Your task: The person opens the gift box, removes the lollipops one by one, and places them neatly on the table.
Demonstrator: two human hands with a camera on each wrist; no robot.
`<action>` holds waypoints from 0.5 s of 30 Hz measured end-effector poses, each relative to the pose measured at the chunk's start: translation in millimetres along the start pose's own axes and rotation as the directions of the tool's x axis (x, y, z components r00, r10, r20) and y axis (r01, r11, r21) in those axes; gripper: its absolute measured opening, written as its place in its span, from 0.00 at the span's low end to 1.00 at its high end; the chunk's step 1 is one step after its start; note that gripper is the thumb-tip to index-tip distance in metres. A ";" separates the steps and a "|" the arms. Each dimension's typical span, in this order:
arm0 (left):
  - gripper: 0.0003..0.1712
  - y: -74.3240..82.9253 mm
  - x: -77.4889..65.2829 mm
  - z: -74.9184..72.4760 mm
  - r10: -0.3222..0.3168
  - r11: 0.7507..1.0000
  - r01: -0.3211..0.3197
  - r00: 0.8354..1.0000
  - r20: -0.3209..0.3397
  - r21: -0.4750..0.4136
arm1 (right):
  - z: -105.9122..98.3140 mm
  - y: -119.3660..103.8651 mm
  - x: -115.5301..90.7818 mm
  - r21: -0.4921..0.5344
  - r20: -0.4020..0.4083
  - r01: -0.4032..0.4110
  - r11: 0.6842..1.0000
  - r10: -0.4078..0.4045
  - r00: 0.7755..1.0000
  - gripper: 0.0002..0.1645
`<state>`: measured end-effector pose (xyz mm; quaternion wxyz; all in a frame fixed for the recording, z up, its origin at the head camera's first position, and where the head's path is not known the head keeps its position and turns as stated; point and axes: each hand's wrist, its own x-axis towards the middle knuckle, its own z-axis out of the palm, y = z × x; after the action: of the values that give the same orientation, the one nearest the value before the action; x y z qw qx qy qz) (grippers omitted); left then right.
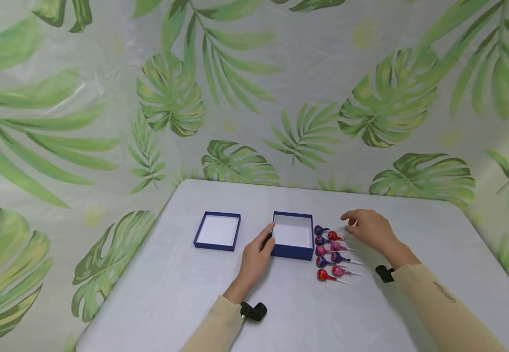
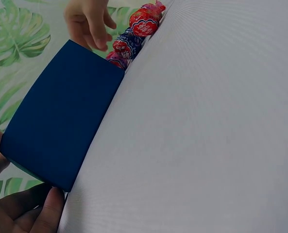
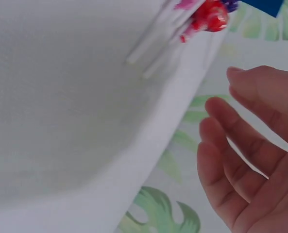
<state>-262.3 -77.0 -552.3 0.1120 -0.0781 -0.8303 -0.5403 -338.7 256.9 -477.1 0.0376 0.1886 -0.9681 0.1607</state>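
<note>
A blue-sided square box (image 1: 293, 253) with a white inside stands uncovered mid-table. My left hand (image 1: 255, 256) rests against its left wall, fingertips right at the wall; in the left wrist view those fingers (image 2: 49, 213) meet the lower corner of the box (image 2: 61, 116). Two rough columns of wrapped lollipops (image 1: 335, 246) in red, pink and purple lie right of the box, sticks pointing right. Above the far sticks hovers my right hand (image 1: 370, 229), fingers loosely bent. The right wrist view shows nothing between its fingers (image 3: 241, 170), with a red lollipop (image 3: 214, 17) beyond.
A shallow blue-edged lid (image 1: 217, 231), white inside up, lies left of the box. Everything stands on a white-covered table (image 1: 157, 303). A leaf-print sheet (image 1: 254, 98) hangs behind and around it. Each wrist carries a small black camera (image 1: 254, 311).
</note>
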 end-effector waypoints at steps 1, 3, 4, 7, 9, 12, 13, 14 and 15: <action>0.26 0.0 0.3 -0.6 -0.004 1.000 0.004 1.000 0.002 -0.001 | -1.8 -1.6 -2.2 0.001 -0.010 0.000 1.000 0.000 1.000 0.17; 0.26 -0.2 1.9 -0.8 -0.008 1.000 0.008 1.000 0.006 -0.003 | -5.5 -4.6 -7.2 -0.001 -0.038 -0.005 1.000 0.005 0.999 0.18; 0.26 0.1 2.9 -0.5 -0.011 1.000 0.011 1.000 0.010 -0.004 | -7.2 -5.4 -9.5 -0.004 -0.052 -0.007 1.000 0.006 0.999 0.19; 0.26 -0.1 6.2 0.9 -0.011 1.000 0.011 1.000 0.023 -0.011 | -11.5 -9.4 -16.9 -0.015 -0.097 -0.012 1.000 0.010 0.995 0.20; 0.26 -0.9 7.1 0.7 -0.015 1.000 0.015 1.000 0.026 -0.010 | -12.4 -13.5 -20.8 -0.019 -0.119 -0.009 1.000 0.007 0.993 0.22; 0.26 -2.5 7.0 -0.4 -0.026 1.000 0.027 0.999 0.026 -0.008 | -13.3 -22.1 -26.9 -0.019 -0.151 -0.014 1.000 0.011 0.989 0.25; 0.26 -2.9 6.9 -0.9 -0.028 1.000 0.028 0.999 0.023 -0.007 | -13.6 -25.4 -28.6 -0.017 -0.162 -0.016 1.000 0.013 0.987 0.26; 0.26 -3.3 6.7 -1.6 -0.024 1.000 0.024 1.000 0.018 -0.008 | -13.8 -28.8 -30.1 -0.013 -0.172 -0.016 1.000 0.013 0.985 0.27; 0.26 -3.7 6.6 -2.3 -0.023 1.000 0.023 1.000 0.010 -0.006 | -13.9 -32.1 -31.4 -0.013 -0.180 -0.013 1.000 0.011 0.984 0.28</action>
<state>-269.4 -80.5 -552.9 0.1012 -0.0715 -0.8300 -0.5439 -297.3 244.3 -458.7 0.1254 0.1671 -0.9629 0.1705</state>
